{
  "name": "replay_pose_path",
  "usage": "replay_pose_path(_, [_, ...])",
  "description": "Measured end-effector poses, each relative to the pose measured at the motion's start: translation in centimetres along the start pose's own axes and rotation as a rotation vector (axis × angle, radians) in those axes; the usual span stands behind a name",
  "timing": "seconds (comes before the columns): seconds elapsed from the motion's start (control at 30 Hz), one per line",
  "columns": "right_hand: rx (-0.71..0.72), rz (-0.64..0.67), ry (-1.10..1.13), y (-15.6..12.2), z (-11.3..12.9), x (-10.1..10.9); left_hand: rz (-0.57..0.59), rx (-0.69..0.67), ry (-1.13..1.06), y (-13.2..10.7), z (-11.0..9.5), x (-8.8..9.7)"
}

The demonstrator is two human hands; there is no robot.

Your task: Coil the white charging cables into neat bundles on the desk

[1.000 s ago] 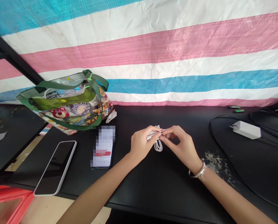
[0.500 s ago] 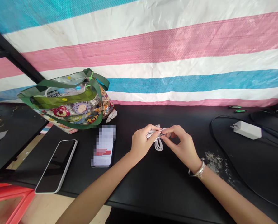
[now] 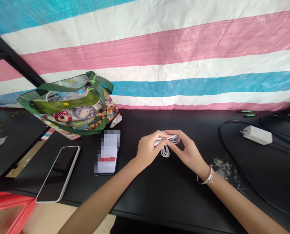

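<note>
"What could have gone wrong from where you were?"

"The turns of the white cable [image 3: 175, 139] could have sprung apart. Your left hand [image 3: 148, 145] grasped one side of the bundle between thumb and fingers, while your right hand [image 3: 190, 151] held the other in a thin arch of thumb and forefinger. Had that light hold slackened, the right-hand turns would probably have fanned out; I couldn't tell whether anything else bound them."

"Was anything else a worry for you?"

"The lower loop [image 3: 165, 151] poked out below your thumbs, so it might have tangled if you had tugged the bundle sideways. Pale crumbs [image 3: 223, 168] lay just beyond your right wrist, and a strand dropped there could have picked some up. Your bracelet [image 3: 210, 177] sat well apart from the strands, a small risk in my judgement."

"Where was your cable, and how did it look?"

"It was between your two hands, over the black table [image 3: 154, 195], right of the lit phone [image 3: 108, 151] and well apart from the white charger [image 3: 258, 135]. I couldn't tell whether the lower loop touched the surface. It looked slim, smooth and plain, gathered into a flattened oval lying crosswise, partly hidden behind your left fingers."
</note>
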State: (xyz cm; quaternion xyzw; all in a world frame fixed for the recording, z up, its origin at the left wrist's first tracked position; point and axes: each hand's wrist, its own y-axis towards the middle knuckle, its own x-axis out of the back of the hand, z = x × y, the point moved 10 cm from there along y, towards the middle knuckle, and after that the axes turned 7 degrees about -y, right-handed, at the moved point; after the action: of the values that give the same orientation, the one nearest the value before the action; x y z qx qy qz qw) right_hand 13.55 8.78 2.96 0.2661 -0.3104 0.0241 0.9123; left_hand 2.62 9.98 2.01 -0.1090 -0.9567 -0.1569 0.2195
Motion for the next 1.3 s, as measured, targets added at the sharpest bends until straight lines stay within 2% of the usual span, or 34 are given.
replay_pose_path(0.3, [-0.176, 0.013, 0.181, -0.4, -1.5, -0.6, -0.011, -0.132, -0.035, -0.4, -0.8, -0.3])
replay_pose_path(0.6, [-0.353, 0.107, 0.473, -0.5, -2.5, -1.6, -0.042, -0.045, -0.245, -0.2, 0.1, 0.0])
replay_pose_path(0.83, [-0.485, 0.197, 0.64, -0.7, -3.3, -2.5, -0.02, 0.025, -0.291, -0.1, 0.3, -0.1])
replay_pose_path(1.07, [-0.489, 0.138, 0.683, -0.5, -3.1, -2.3, 0.027, 0.114, -0.269, -0.1, 1.2, -0.4])
replay_pose_path(1.3, [-0.498, 0.058, 0.67, -0.5, -3.2, -1.5, 0.018, 0.128, -0.268, 0.0, 1.2, -0.2])
